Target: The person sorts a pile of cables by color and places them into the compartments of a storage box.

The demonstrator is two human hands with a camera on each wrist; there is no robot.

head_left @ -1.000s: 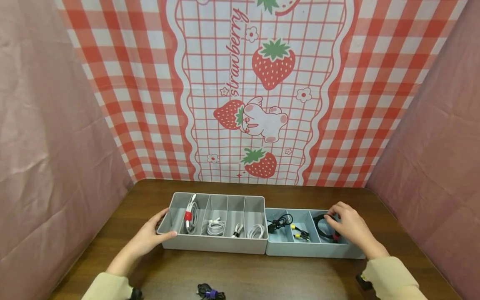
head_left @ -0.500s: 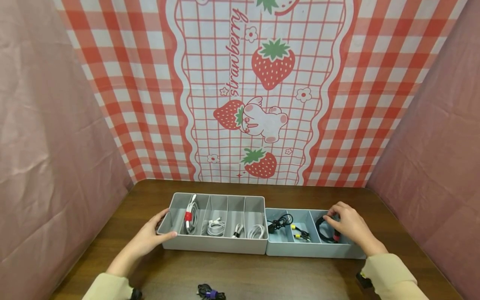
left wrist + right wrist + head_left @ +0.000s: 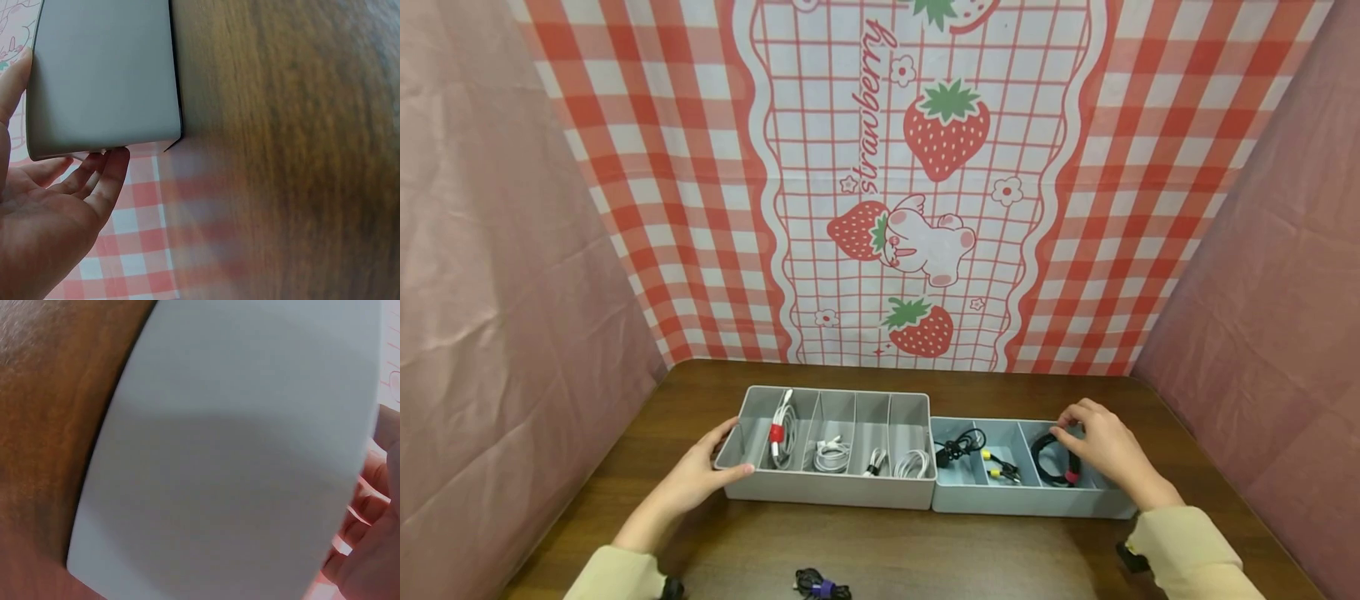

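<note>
My left hand (image 3: 692, 475) holds the left end of a grey divided organizer box (image 3: 835, 489), thumb on its front rim. In the left wrist view, the fingers (image 3: 111, 178) touch the end wall. At the right, my right hand (image 3: 1103, 446) hovers over a pale blue divided box (image 3: 1015, 500), fingers loosely bent. Below its fingertips a coiled black cable (image 3: 1051, 481) with a red strap lies in a compartment. The right wrist view shows mainly the blue box's outer wall (image 3: 231, 444), with the fingers (image 3: 369, 503) above its rim.
In the grey box lie coiled white cables (image 3: 832, 456), one tied with a red strap (image 3: 777, 433). The blue box also holds a black cable (image 3: 958, 447) and a cable with yellow ends (image 3: 1003, 472). A black cable with a purple strap (image 3: 822, 589) lies on the table's near side.
The black cable's red-strapped part has settled inside the blue box's compartment, and my right hand has let go and shifted slightly up and right. My left hand has stayed in place.
</note>
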